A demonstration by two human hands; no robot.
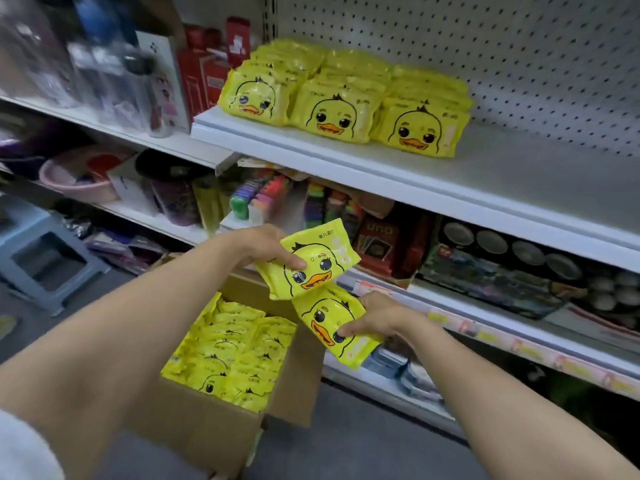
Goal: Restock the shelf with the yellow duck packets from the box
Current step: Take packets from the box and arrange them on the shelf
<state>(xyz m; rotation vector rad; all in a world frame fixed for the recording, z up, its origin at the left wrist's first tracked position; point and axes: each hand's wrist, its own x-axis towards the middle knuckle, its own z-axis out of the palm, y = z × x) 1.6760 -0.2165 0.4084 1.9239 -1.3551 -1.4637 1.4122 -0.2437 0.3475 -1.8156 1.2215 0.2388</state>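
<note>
RESTOCKING IN PROGRESS: A person's left hand (266,251) pinches a yellow duck packet (325,251) directly above the open cardboard box (194,427), with the thumb pressed flat on the printed face and the fingers hidden behind the pouch. The right hand (375,317) grips a second packet (329,317) above the box's right flap. Its thumb lies on one of the duck's eyes and its fingers are curled underneath. The second packet's top edge meets the lower edge of the first, and both are tilted.

Each packet is a soft, glossy, bright yellow pouch. It carries a cartoon duckling's face in black outline, with large black eyes, an orange bill and a small dark tuft on the crown. Small black lettering runs near the top, and pale flower marks sit at one corner.

Inside the box, boxed packets (228,355) stand on edge in tight rows. High above the box, on the white shelf (502,161), shelved packets (343,105) stand face-out in three rows that run back toward the pegboard (485,46).

Red UNO card boxes (379,237) sit on a lower shelf above and to the right of the box. A grey plastic stool (45,261) stands on the floor to the box's left.
</note>
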